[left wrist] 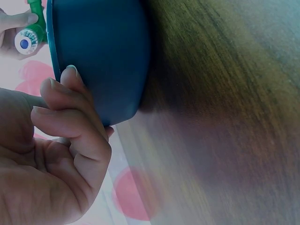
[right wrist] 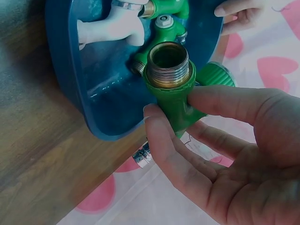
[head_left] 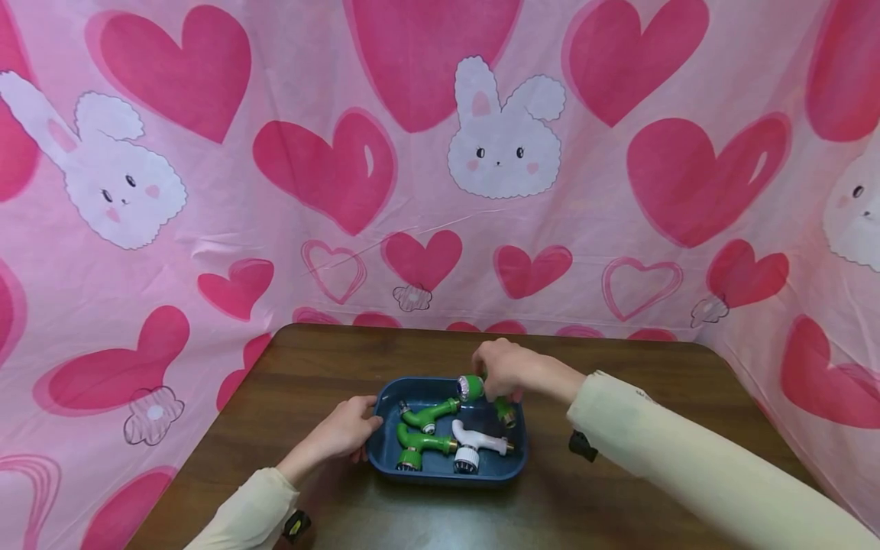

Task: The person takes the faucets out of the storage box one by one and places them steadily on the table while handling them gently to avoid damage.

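Note:
My right hand (head_left: 503,367) grips a green plastic tap (head_left: 470,387) over the back right of a dark blue basin (head_left: 447,480). In the right wrist view, the thumb and fingers pinch the body of this tap (right wrist: 176,105); its brass threaded inlet faces the camera. At the basin's left side, my left hand (head_left: 349,428) holds the rim, the thumb at the top edge and curled fingers against the outer wall, as the left wrist view of the basin (left wrist: 101,56) shows. Inside the basin lie two green taps (head_left: 431,414) and a white tap (head_left: 477,438).
The basin stands on a brown wooden table (head_left: 584,489). Behind and at the sides hangs a pink cloth (head_left: 440,214) printed with hearts and rabbits, close to the table's far edge. Dark straps (head_left: 583,445) are at both wrists.

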Demonstrator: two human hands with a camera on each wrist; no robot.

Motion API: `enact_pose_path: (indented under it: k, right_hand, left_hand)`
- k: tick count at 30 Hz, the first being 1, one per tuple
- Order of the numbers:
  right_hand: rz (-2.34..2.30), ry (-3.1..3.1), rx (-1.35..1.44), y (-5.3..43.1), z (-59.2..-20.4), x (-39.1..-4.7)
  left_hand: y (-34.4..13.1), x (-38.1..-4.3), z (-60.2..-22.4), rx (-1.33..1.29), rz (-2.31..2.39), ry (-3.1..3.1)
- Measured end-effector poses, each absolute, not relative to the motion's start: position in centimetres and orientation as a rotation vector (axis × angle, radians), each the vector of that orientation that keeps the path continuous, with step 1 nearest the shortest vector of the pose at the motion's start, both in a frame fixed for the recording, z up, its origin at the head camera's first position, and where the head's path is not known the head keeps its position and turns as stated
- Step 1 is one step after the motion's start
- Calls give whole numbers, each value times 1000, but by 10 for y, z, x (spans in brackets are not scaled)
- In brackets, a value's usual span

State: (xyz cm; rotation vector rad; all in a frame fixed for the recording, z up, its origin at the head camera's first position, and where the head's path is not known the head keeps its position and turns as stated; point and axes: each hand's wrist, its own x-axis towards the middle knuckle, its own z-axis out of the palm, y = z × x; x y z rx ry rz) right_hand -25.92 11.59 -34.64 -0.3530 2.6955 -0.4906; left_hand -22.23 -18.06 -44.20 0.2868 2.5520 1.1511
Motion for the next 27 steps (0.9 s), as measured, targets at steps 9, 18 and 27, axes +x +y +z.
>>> enact_pose_path:
  k: [9,18,27]
  right_hand:
    - [-527,2701,-336,126,-346,-263]
    - [-539,2714,-292,134,-346,-267]
    - [-537,2720,-318,141,-343,-266]
  left_hand:
    - [-181,-224,-442,280,1152,2546]
    - [-182,-223,-442,287,1165,2534]
    - [-182,-223,-442,290,1170,2527]
